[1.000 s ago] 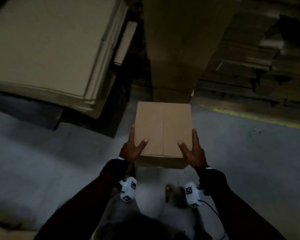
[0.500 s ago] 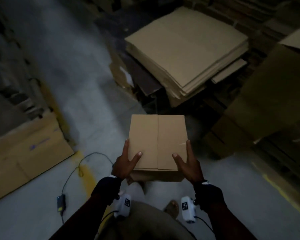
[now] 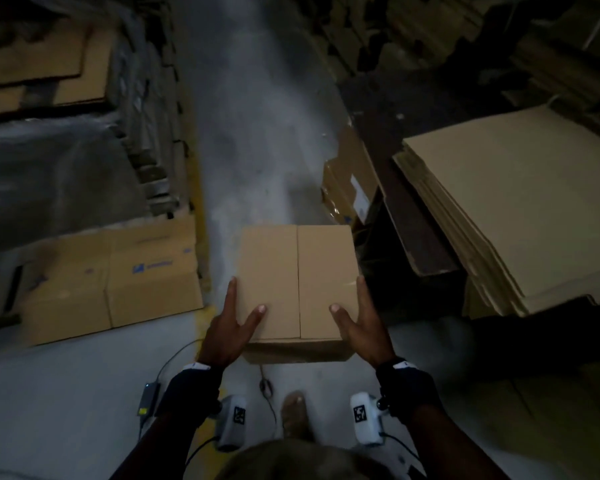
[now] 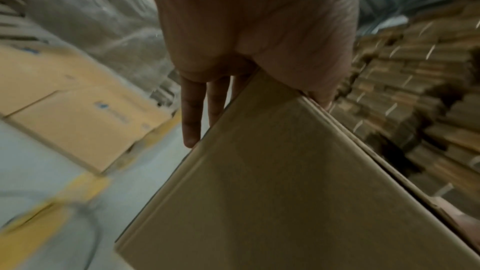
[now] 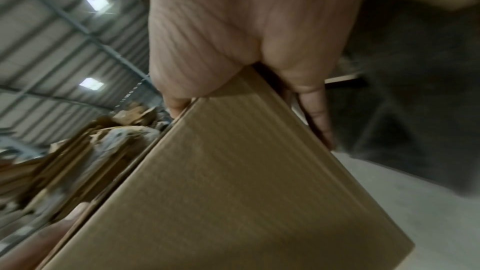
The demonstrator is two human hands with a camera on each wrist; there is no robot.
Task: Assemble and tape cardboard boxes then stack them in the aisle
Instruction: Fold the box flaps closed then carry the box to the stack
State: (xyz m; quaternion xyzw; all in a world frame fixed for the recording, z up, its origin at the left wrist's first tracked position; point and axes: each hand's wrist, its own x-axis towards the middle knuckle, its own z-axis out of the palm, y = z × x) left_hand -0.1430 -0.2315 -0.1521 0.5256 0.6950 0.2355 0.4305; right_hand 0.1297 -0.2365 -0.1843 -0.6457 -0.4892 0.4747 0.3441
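The left hand [image 3: 226, 334] and right hand [image 3: 365, 330], fingers straight, carry the closed cardboard box [image 3: 274, 271] between them; contents hidden.

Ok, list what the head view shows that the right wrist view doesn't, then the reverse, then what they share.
Head only: the yellow floor line, the blue-printed boxes left of it, a power adapter on the floor, and the seam down the top of the cardboard box. Right wrist only: the ceiling lights and roof beams. Both: that box and the right hand, with its thumb on top and its straight fingers along the box's side.
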